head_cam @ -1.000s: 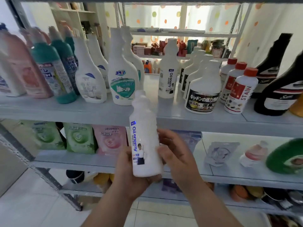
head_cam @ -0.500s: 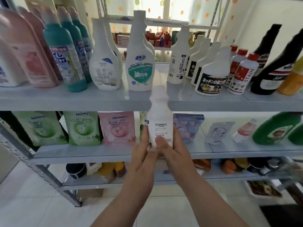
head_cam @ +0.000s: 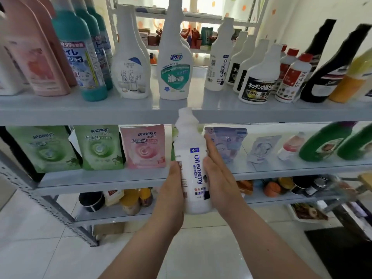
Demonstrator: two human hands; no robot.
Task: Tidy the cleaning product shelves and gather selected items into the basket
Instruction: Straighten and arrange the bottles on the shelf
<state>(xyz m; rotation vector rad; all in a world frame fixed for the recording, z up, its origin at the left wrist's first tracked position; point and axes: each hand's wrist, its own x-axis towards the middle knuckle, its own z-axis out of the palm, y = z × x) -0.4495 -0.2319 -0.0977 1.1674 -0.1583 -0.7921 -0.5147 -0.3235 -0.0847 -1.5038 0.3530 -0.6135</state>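
A white "Oil enemy" bottle without a spray head stands upright in front of the shelves, its top level with the upper shelf's front edge. My left hand grips its lower left side, thumb on the front. My right hand holds the right side, with the thumb on the label and the fingers reaching up behind. A matching "Oil enemy" bottle stands on the upper shelf behind a gap. No basket is clearly visible.
The upper shelf carries pink, teal, white spray, red-capped "STAIN" and black bottles. Green and pink "seaways" pouches, other pouches and green bottles sit on the middle shelf. A blurred frame-like object is at the right.
The bottle has come down from the upper shelf's level to the middle shelf's height and turned, so its label faces me again. Both hands stayed on it.
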